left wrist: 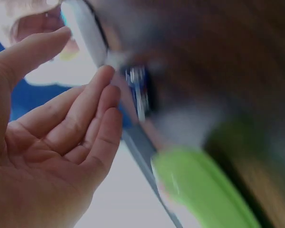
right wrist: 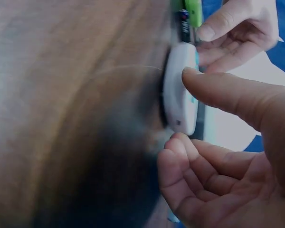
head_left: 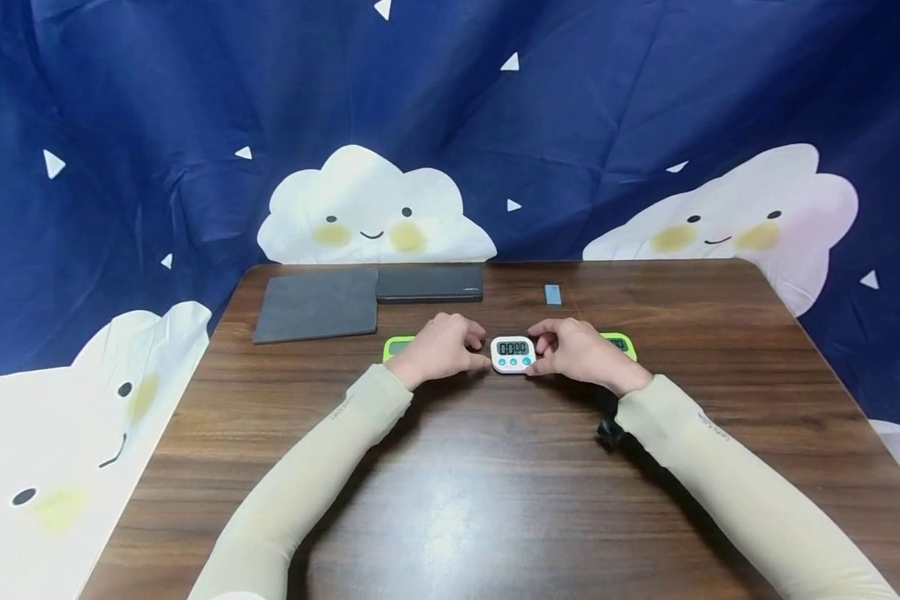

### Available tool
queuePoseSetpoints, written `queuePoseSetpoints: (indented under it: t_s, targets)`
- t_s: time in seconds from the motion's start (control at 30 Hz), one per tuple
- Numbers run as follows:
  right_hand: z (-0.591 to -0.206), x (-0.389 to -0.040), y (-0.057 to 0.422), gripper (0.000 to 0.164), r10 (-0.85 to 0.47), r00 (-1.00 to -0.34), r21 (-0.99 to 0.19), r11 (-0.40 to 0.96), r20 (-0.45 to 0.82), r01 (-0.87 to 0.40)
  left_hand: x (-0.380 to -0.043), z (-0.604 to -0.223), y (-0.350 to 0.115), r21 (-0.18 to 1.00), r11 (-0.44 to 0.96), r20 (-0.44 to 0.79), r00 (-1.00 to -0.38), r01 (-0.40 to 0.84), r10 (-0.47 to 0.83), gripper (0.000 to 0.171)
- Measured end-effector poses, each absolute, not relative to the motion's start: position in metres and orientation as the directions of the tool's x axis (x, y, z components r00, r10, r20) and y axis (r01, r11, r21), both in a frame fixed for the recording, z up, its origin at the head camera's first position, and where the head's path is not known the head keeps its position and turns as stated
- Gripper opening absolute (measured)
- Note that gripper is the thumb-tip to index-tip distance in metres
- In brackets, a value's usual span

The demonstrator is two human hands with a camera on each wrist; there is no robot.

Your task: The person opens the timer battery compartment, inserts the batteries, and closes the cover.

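Head view takes in, as the biggest thing, a navy backdrop [head_left: 450,92] printed with white smiling clouds and triangles, behind the white timer [head_left: 513,354] and everything else. Next in size is a brown wood-grain table [head_left: 450,450], spreading out all round the timer. Two pale sleeves [head_left: 307,492] reach across it from the near side, towards the timer. A dark grey flat sheet [head_left: 317,304] lies well to the left of the timer and farther off, with a dark slim box [head_left: 430,284] nearer the timer, at the sheet's right end. The left hand [head_left: 442,346] is just left of the timer, fingers loosely bent and relaxed. The right hand [head_left: 577,352] is at the timer's right edge, thumb and fingers bent about it; whether they grip it cannot be told. Partly hidden by the hands are a left green device [head_left: 396,345] and a right green device [head_left: 619,343], one to each side of the timer. The timer itself, face up, shows zeros above three blue buttons. Beyond it, slightly right, lies a small blue block [head_left: 552,294]. Right wrist view adds a dark lettered cylinder [right wrist: 185,27] just left of the timer.
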State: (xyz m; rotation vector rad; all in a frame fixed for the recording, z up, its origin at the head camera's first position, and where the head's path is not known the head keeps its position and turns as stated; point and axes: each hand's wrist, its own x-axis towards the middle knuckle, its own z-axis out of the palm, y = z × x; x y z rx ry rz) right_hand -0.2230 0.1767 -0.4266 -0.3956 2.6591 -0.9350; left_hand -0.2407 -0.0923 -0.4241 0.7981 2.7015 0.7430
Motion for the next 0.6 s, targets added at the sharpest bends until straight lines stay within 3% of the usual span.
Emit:
queuePoseSetpoints:
  t_s: [0.3, 0.6]
  targets:
    - [-0.411, -0.227, 0.135, 0.061, -0.364, -0.931, -0.673, 0.694, -0.022, -0.255, -0.249, -0.418, -0.18, 0.621, 0.724, 0.021, -0.929, 0.302, 0.37, 0.05]
    - [-0.424, -0.235, 0.055, 0.066, -0.479, -0.877, -0.734, 0.611, -0.044, -0.297, -0.241, -0.426, -0.241, 0.603, 0.747, -0.039, -0.925, 0.28, 0.378, 0.051]
